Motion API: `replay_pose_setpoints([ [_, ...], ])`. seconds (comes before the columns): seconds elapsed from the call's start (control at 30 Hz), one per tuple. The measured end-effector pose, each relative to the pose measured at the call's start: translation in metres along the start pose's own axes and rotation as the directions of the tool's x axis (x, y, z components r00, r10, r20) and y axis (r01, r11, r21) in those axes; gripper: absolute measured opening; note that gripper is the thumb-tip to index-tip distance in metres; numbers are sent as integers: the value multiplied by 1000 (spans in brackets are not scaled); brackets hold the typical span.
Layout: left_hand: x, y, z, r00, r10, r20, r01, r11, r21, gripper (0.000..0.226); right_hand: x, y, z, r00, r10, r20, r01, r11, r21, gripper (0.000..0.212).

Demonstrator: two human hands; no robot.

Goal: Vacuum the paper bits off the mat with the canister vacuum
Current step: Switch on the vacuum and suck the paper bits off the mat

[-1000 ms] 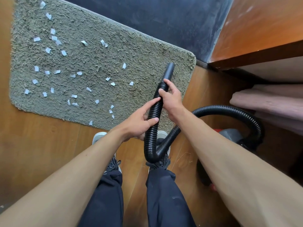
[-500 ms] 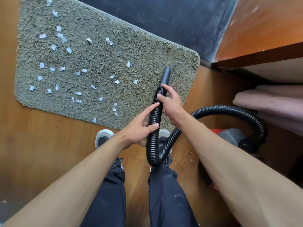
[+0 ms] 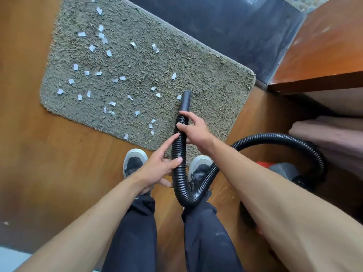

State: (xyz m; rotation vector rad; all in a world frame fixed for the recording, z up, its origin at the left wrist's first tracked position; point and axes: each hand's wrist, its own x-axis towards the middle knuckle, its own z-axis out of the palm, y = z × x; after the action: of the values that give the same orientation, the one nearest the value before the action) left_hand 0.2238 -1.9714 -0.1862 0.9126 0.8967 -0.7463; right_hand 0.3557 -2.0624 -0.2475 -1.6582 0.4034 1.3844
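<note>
A shaggy grey-green mat (image 3: 206, 79) lies on the wooden floor, strewn with several white paper bits (image 3: 114, 80). The black ribbed vacuum hose (image 3: 178, 154) rises between my hands and ends in a smooth nozzle (image 3: 185, 101) over the mat's right part, beside one paper bit. My right hand (image 3: 193, 128) grips the hose just below the nozzle. My left hand (image 3: 160, 165) holds the hose lower down, thumb across it and index finger stretched along it. The hose loops back to the grey and red canister (image 3: 282, 169) at my right, partly hidden by my right arm.
My two grey shoes (image 3: 134, 161) stand at the mat's near edge on the wooden floor (image 3: 59, 163). A dark panel (image 3: 235, 26) runs behind the mat. A wooden furniture piece (image 3: 324, 55) and folded pinkish fabric (image 3: 330, 134) are at the right.
The view has shifted so the mat sits lower and further right. The nozzle now points over the mat beside a paper bit. Both hands keep their hold on the hose.
</note>
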Motion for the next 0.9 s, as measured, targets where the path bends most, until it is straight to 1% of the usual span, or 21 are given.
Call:
replay_pose_setpoints([
  [0.43,-25,-41,3,999,5,-52,-13,988,-156,63,-15,15,26,994,64,89,-48,985,-168,46],
  [0.57,-34,-53,8,997,7,-82,-20,986,-163,65,-21,23,33,991,83,104,-61,978,-198,47],
  [0.73,-46,-70,16,993,-1,-116,-22,979,-202,67,-31,35,42,986,105,129,-67,961,-268,48],
  [0.9,-57,-81,12,991,-13,-131,-24,959,-281,67,-37,42,57,984,115,139,-61,938,-342,47],
])
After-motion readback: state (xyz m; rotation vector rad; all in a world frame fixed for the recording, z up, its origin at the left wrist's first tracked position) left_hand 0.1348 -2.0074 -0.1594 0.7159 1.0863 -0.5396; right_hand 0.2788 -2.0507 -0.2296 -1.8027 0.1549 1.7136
